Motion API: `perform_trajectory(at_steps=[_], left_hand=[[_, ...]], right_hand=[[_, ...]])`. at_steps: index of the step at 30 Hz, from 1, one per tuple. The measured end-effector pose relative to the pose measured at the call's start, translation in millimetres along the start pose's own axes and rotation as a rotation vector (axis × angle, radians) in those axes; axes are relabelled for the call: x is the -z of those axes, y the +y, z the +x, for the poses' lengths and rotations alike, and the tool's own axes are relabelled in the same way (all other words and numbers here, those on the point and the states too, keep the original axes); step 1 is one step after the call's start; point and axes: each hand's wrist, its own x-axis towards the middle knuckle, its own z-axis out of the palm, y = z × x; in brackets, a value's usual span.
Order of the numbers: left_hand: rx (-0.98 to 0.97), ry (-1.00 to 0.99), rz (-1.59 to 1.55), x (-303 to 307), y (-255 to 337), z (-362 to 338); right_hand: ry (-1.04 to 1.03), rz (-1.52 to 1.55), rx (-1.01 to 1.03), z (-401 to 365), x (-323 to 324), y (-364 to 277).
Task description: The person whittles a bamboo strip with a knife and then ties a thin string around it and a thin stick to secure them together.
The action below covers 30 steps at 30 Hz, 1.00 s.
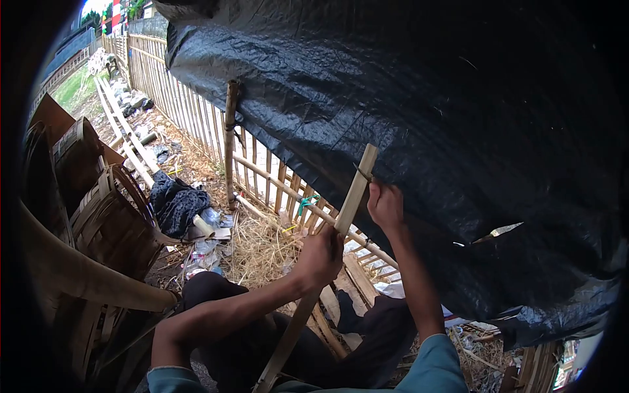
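Observation:
A long, flat bamboo strip (pixel 354 196) slants upward from my lap across the middle of the view. My left hand (pixel 319 257) is wrapped round it near its middle. Higher up, my right hand (pixel 385 203) is closed beside the strip's right edge, at a thin dark piece that crosses the strip near its upper end. I cannot make out whether this piece is a blade or a tie. The lower part of the strip passes between my forearms, over my dark trousers.
A black plastic sheet (pixel 314 85) hangs ahead and to the right. Behind it runs a bamboo fence (pixel 275 185) with an upright post (pixel 230 144). Woven baskets (pixel 114 223) and a thick bamboo pole (pixel 98 278) stand at left. Straw (pixel 259 245) and a dark cloth (pixel 175 203) lie on the ground.

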Motion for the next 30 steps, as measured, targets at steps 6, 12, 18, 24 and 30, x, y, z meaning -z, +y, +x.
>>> perform_trajectory(at_steps=[6,12,18,24,30], left_hand=[[0.105,-0.041,-0.043,6.1,5.1,6.4],[0.041,0.005,-0.011,2.0,-2.7,5.7],[0.03,-0.033,0.009,-4.5,9.2,-4.8],[0.105,-0.034,0.012,6.2,10.4,9.7],[0.05,-0.035,0.004,10.3,13.5,4.6]], right_hand=[[-0.022,-0.107,-0.123,23.3,3.2,13.3],[-0.181,0.128,0.08,-3.2,17.5,-21.8],[0.045,-0.136,-0.171,30.0,4.7,24.0],[0.02,-0.177,-0.154,57.9,2.5,28.6],[0.005,-0.153,-0.115,49.5,6.3,25.0]])
